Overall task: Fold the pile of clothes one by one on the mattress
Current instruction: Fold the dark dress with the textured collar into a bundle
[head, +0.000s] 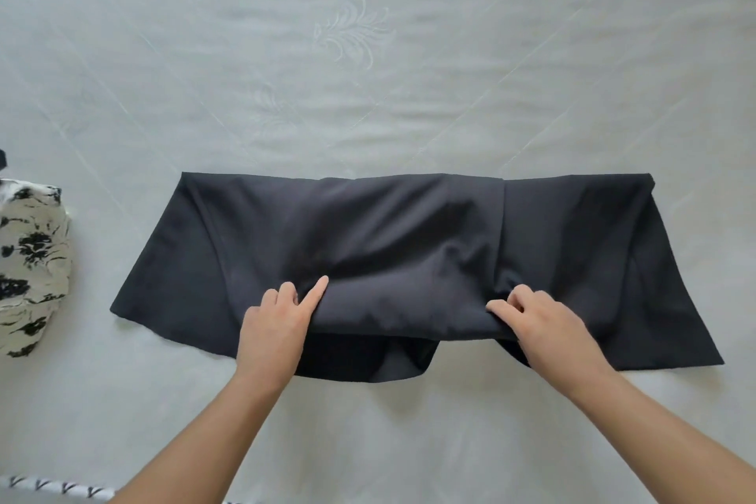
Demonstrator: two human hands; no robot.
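Item in hand: one black garment [409, 241], spread flat across the mattress [368, 53], lying at 6 o'clock of the view, centred, with its long edge running 9 to 3.

Fold state: partly made. The far edge is straight and doubled. A layer from the right is laid over the middle, its edge showing as a vertical line right of centre. The near middle is bunched into a thick roll under my hands. Both side flaps, at 8 and 4 o'clock, lie loose and unfolded. I judge this piece about half done; the sides are yet to come in and a final halving remains.

Left hand [278, 319]: grips the near fold at 7 o'clock of the garment, fingers curled into the cloth, forefinger laid straight along the crease.

Right hand [536, 315]: grips the same near fold at 5 o'clock, fingers tucked into the cloth.

Remaining stock: a white cloth with black print [28, 266] at 9 o'clock, well apart from the garment, partly cut off by the frame. Whether it is folded or waiting, I cannot tell. A sliver of black-marked fabric [57, 489] at 7 o'clock, at the frame edge; unidentified.

Obstructions: nothing lies on the garment besides my hands. Creases around the middle bulge may spoil a flat fold unless smoothed.
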